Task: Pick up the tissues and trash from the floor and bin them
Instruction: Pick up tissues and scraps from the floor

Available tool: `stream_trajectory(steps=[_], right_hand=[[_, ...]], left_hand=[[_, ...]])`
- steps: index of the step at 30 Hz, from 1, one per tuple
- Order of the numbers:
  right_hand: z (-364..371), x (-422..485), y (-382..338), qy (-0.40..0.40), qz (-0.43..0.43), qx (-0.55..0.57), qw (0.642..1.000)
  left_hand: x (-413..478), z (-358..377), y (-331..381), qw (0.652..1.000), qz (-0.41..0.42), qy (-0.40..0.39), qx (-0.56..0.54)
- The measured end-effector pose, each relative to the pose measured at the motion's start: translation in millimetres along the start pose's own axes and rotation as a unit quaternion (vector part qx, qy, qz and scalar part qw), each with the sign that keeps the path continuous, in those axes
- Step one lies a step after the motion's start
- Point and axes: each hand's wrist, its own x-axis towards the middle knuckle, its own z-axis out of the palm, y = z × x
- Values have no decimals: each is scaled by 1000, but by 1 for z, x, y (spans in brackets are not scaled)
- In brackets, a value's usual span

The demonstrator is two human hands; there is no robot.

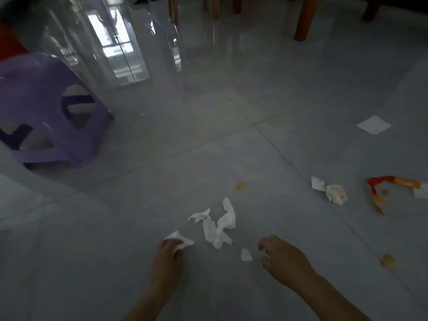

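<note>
My left hand (167, 253) is closed around a white tissue piece (183, 239) low over the grey tiled floor. My right hand (281, 257) hovers with curled, parted fingers and holds nothing, just right of a small tissue scrap (246, 255). A long crumpled tissue (220, 224) lies between and just beyond the hands. Further right lie a crumpled tissue ball (336, 193) with a flat scrap beside it, a red-orange wrapper (384, 188), and a flat white paper (373, 125). Small brownish bits (240, 186) dot the floor. No bin is in view.
A purple plastic stool (46, 112) stands at the left. Wooden furniture legs (304, 19) rise at the top right. A glass-like reflective panel (120, 42) stands at the top centre. Another brown scrap (389, 260) lies at the lower right.
</note>
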Motion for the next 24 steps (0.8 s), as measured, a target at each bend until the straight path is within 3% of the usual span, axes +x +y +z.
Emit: stream_trajectory(steps=[4,7,11,14,17,19,21,24], right_hand=[[25,25,-24,-2,-12,14,1000],[36,30,-18,-23,-14,-4,1000],[49,32,-1,-31,-38,-16,999],[41,42,8,2,-3,58,998],[16,72,11,89,43,139,985],[0,97,8,127,73,183,972],[-12,121,3,146,90,213,962],[-20,152,-2,155,94,222,958]], left_hand=[[45,2,62,991,106,51,-63],[66,20,91,991,113,-18,-74],[58,55,90,979,146,-116,80],[52,66,80,958,194,-110,182],[55,64,75,969,188,-97,130],[58,62,75,987,140,-74,40],[60,60,76,994,84,-56,-27],[61,61,75,994,89,-46,-40]])
